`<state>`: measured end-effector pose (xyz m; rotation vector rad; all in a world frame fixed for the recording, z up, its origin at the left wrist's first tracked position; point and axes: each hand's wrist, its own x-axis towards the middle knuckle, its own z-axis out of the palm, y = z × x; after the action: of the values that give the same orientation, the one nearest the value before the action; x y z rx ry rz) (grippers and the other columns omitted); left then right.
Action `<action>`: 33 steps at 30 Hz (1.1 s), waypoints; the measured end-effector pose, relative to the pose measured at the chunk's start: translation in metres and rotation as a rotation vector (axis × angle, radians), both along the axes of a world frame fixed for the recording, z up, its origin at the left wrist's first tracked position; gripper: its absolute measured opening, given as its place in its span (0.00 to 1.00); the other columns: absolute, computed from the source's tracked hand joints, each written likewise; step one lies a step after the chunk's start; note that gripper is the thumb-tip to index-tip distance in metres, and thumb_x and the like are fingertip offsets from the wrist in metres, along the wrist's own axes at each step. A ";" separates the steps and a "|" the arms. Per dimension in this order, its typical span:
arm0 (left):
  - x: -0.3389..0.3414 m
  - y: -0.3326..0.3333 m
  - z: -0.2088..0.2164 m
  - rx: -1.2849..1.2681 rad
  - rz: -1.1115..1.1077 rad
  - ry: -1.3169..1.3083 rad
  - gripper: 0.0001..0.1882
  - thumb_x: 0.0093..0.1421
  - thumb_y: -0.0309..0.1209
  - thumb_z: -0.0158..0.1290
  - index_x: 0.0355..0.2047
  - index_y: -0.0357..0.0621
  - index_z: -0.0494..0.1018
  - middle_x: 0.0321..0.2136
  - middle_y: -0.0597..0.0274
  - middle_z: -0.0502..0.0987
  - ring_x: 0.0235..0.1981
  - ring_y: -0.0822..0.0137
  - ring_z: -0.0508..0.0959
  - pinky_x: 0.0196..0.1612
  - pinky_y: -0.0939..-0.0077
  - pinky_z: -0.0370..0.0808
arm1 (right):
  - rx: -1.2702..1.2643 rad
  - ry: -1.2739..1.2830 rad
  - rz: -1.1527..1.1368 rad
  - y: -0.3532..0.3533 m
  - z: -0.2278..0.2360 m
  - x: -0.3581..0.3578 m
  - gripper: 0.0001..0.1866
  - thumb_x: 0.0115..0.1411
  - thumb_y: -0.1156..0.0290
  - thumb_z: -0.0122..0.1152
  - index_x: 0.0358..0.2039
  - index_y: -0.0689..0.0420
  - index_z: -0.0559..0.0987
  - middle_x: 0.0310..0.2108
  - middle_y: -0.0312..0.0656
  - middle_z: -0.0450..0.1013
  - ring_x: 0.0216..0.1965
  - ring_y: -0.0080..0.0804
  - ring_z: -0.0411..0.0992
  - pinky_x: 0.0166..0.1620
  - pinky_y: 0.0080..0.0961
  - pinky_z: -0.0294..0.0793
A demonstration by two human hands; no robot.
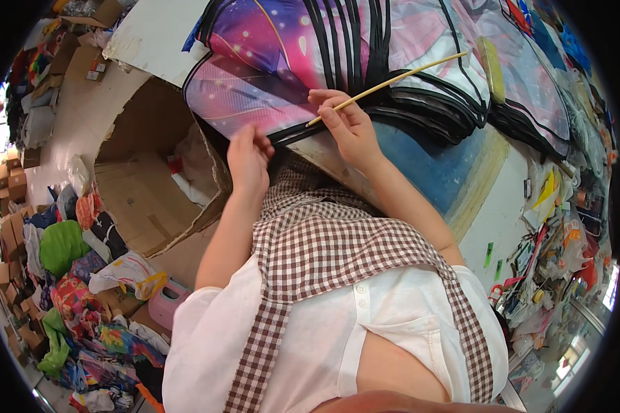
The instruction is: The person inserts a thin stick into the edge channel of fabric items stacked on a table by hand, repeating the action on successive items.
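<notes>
Pink and purple printed fabric pieces (255, 89) with black binding lie stacked on the table before me. My right hand (355, 134) pinches a thin, pale wooden stick (399, 78) between thumb and fingers. The stick slants up to the right across the fabric, its lower tip close to a black bound edge (293, 132). My left hand (249, 162) is at the near left end of that edge, fingers curled inward. What they hold, if anything, is hidden. Many black bound edges (427, 113) fan out in layers to the right of my right hand.
A large open cardboard box (141, 199) stands left of the table. A yellow block (490, 69) rests among fabric at the right. The table has a blue patch (420, 165) near me. Mixed cloth and bags (76, 296), with a pink jug (169, 304), crowd the left floor.
</notes>
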<state>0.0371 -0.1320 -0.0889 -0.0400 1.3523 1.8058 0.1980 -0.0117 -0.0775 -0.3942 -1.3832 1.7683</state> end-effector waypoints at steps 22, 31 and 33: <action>0.023 0.010 -0.006 -0.094 -0.078 0.041 0.22 0.64 0.43 0.53 0.16 0.43 0.70 0.13 0.65 0.71 0.14 0.75 0.71 0.17 0.85 0.62 | 0.211 -0.177 -0.118 -0.006 -0.027 -0.040 0.07 0.63 0.70 0.58 0.36 0.60 0.76 0.45 0.43 0.71 0.44 0.28 0.71 0.43 0.22 0.72; 0.030 0.010 -0.018 -0.087 -0.052 0.343 0.27 0.66 0.44 0.51 0.12 0.42 0.67 0.10 0.65 0.68 0.10 0.73 0.68 0.14 0.81 0.60 | 0.437 -0.291 -0.122 -0.009 -0.028 -0.039 0.06 0.63 0.71 0.58 0.35 0.61 0.76 0.44 0.44 0.72 0.42 0.29 0.72 0.43 0.22 0.72; 0.030 0.011 -0.018 -0.083 -0.045 0.335 0.28 0.66 0.44 0.51 0.12 0.41 0.67 0.10 0.65 0.68 0.10 0.73 0.68 0.14 0.81 0.60 | 0.489 -0.310 -0.139 -0.009 -0.028 -0.040 0.06 0.62 0.71 0.59 0.35 0.61 0.76 0.44 0.45 0.72 0.42 0.31 0.73 0.43 0.22 0.72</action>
<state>0.0668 -0.1208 -0.1073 0.2581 1.6468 1.7718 0.1584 -0.0207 -0.1050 -0.4932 -1.8962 1.2351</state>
